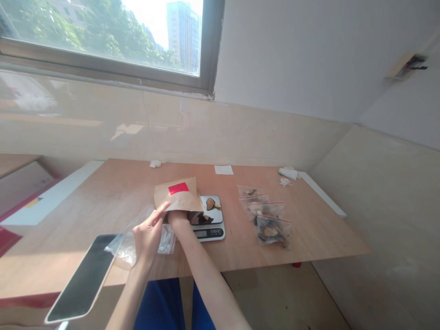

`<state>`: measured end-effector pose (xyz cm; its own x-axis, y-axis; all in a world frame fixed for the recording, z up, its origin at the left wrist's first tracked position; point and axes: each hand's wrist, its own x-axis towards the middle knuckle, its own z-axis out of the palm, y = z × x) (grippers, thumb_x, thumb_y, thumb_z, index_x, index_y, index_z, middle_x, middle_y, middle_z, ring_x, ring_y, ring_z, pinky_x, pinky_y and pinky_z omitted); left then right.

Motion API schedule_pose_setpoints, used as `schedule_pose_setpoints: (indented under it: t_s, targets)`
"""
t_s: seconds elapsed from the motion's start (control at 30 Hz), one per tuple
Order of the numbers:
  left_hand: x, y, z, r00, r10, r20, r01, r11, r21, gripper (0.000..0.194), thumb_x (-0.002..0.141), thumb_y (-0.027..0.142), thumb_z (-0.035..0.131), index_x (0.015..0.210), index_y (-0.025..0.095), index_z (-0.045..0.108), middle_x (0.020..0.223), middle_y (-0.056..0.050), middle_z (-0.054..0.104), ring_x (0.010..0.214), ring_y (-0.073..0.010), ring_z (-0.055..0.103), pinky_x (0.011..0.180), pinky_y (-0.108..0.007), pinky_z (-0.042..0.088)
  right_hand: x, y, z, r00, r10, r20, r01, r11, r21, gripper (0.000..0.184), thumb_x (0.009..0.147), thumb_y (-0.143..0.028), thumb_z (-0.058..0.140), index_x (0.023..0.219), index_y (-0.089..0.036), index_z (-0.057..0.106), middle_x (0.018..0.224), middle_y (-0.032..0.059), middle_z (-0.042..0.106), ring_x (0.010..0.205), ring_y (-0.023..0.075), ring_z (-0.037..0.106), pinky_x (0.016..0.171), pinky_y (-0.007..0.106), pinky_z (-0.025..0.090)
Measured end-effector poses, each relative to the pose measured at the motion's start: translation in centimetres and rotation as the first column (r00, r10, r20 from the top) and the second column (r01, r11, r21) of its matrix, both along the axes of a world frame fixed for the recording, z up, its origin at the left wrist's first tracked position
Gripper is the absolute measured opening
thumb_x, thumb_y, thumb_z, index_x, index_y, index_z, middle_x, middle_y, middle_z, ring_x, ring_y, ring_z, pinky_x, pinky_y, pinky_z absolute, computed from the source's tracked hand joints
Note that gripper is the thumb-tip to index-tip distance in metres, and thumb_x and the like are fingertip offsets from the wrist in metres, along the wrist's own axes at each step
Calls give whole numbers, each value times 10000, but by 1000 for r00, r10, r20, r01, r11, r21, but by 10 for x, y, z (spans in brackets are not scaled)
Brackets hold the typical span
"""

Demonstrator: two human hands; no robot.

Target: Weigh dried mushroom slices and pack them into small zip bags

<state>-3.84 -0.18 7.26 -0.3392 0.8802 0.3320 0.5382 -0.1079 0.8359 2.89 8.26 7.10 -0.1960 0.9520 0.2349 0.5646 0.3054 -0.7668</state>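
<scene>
A brown paper bag (185,201) with a red label lies tilted over the left part of a kitchen scale (220,233), its mouth facing me. My left hand (149,233) grips the bag's near left edge between thumb and fingers. Into the bag's mouth reaches my right hand (179,222); its fingers are hidden inside, so what they hold does not show. On the scale's plate rest a brown dried mushroom slice (210,203) with a pale piece beside it, and some dark pieces (206,219) nearer the bag. The display's reading is too small to make out.
Several filled zip bags (271,231) overlap on the wooden table (237,256) right of the scale. Clear plastic bags (167,239) lie around my left wrist. A phone (84,279) juts past the near left edge. White paper (223,170) lies near the wall.
</scene>
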Motion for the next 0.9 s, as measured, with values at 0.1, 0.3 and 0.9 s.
schedule_pose_setpoints:
  t_s: [0.1, 0.3, 0.9]
  targets:
    - [-2, 2, 2, 1000, -5, -23, 5, 1000, -9, 322, 783, 324, 501, 1047, 281, 680, 1010, 24, 697, 932, -192, 661, 726, -247, 528, 7, -17, -1, 995, -48, 83, 52, 998, -47, 326, 843, -83, 520, 1168, -80, 544, 1197, 128, 580, 1163, 273, 498, 1041, 486, 316]
    - [-3, 4, 5, 998, 30, -56, -30, 1000, 7, 336, 766, 289, 489, 1029, 244, 692, 959, 4, 712, 821, -190, 679, 593, -232, 519, 33, -61, 10, 983, -38, 179, 45, 998, -34, 368, 842, -7, 381, 1092, -120, 627, 1035, 136, 673, 977, 227, 623, 876, 325, 477]
    - [-6, 15, 6, 998, -58, -4, 58, 998, 17, 272, 753, 316, 549, 972, 279, 706, 968, 30, 695, 947, -201, 655, 765, -267, 543, 146, -85, -30, 525, -368, -767, 314, 922, -227, 283, 684, -300, 700, 920, -153, 648, 949, 81, 692, 860, 182, 639, 817, 338, 508]
